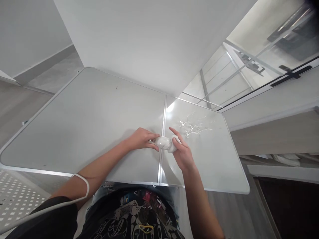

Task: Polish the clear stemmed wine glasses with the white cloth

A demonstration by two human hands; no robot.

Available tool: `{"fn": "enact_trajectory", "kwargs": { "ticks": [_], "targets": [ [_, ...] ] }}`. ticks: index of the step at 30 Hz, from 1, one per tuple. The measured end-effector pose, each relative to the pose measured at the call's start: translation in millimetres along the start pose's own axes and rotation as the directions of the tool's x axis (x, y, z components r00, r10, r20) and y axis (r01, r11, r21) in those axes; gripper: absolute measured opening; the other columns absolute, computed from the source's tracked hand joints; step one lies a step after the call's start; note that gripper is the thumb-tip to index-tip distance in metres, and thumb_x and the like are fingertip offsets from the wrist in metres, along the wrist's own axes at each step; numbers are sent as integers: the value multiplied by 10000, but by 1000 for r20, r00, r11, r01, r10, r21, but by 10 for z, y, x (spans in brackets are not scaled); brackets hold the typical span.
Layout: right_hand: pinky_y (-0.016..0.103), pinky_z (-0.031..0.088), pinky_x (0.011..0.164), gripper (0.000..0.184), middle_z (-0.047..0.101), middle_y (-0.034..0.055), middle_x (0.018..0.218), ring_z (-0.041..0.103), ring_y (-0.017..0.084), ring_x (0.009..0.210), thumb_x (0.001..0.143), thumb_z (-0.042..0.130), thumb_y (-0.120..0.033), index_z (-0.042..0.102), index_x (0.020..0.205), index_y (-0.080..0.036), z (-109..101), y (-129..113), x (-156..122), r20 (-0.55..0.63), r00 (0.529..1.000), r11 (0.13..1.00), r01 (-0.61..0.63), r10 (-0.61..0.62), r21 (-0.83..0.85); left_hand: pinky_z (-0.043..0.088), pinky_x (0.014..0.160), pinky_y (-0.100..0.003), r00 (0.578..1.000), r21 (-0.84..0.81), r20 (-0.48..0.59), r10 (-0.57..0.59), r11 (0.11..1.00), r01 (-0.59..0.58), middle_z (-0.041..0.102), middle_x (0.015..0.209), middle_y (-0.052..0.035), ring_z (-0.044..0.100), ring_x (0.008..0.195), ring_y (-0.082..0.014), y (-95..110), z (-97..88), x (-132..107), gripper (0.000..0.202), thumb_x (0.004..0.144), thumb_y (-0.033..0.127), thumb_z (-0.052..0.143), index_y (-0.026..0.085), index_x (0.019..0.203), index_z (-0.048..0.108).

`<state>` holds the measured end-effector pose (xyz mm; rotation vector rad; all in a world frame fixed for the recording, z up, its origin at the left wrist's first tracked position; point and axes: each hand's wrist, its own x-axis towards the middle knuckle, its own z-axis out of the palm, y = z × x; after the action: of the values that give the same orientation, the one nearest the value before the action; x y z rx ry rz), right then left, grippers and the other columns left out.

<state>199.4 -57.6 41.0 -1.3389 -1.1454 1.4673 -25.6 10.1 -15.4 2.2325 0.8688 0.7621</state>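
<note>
Over the table's seam, my left hand [142, 139] pinches one end of a glossy, whitish, see-through rounded object [163, 143]. It lies on its side in the air, pointing left to right; I cannot make out its exact kind. My right hand [183, 151] is closed around a white wad [173, 147], like tissue or cloth, pressed to the object's right end. The right index finger sticks out, away from the wad. Just beyond this hand, shiny clear crinkled material [193, 127], like plastic film, is spread on the table.
The pale folding table [82, 122] has a metal seam and metal edging. A white wall block [149, 43] rises at its far side. To the right stands a glass-panelled frame [249, 83]. A white cord [86, 186] loops round my left forearm.
</note>
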Motion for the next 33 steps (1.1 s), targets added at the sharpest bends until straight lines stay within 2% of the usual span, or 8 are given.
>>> {"fn": "enact_trajectory", "kwargs": {
  "ticks": [5,9,12,15,19,26,30,33],
  "targets": [
    [380,526,814,565,652,35,986,633,233,919,904,637,-533,545,1398,-274,24,78,39,-65,987,952,-123,146,279,448,675,-283,993,192,-1,121,974,-119,735,807,-110,641,692,-186,-39,164,-27,568,878,658,604,196,1192,709],
    [398,508,890,546,638,26,1045,614,234,966,946,559,-556,497,1445,-344,74,70,-20,-145,987,996,74,-65,52,407,590,-248,997,-129,23,-75,989,77,702,726,-44,581,599,-141,79,114,23,557,793,681,688,206,1078,749],
    [440,487,959,534,590,54,1301,599,278,1110,955,532,-563,501,1441,-347,42,47,-79,-56,980,977,185,-192,-105,361,500,-241,925,-527,346,-158,783,331,670,665,-38,491,493,-99,144,11,63,524,811,672,663,156,823,752],
    [452,466,969,472,609,69,1269,589,300,1130,951,548,-541,572,1371,-325,-37,50,-98,94,963,944,267,-253,-193,307,434,-244,761,-636,642,-92,491,596,647,642,-65,430,435,-81,162,-36,74,567,834,672,633,127,682,678],
    [428,461,876,406,622,68,1092,575,272,946,942,546,-539,639,1251,-294,-99,69,-49,108,941,893,337,-320,-299,280,418,-233,709,-646,698,-100,340,684,612,635,-55,413,437,-71,197,1,72,555,805,670,679,128,690,642],
    [365,433,761,369,546,36,957,495,218,789,958,510,-542,573,1211,-280,-43,51,29,-2,950,911,299,-312,-283,327,460,-228,898,-624,394,-197,660,418,545,547,7,439,449,-81,301,55,68,553,814,679,654,145,671,629],
    [363,435,813,395,535,18,924,504,215,810,977,511,-524,513,1303,-301,-16,-20,5,29,977,937,213,-214,-275,337,528,-234,978,-271,131,-162,943,192,596,579,7,501,511,-110,221,153,20,522,844,688,617,174,822,699],
    [382,436,901,463,563,10,941,530,222,887,984,508,-528,460,1399,-329,-2,-45,-19,64,996,956,76,-61,-285,350,571,-250,998,85,4,-61,995,61,650,644,-28,575,575,-160,110,237,-22,581,831,723,610,188,1037,705]
  ]
}}
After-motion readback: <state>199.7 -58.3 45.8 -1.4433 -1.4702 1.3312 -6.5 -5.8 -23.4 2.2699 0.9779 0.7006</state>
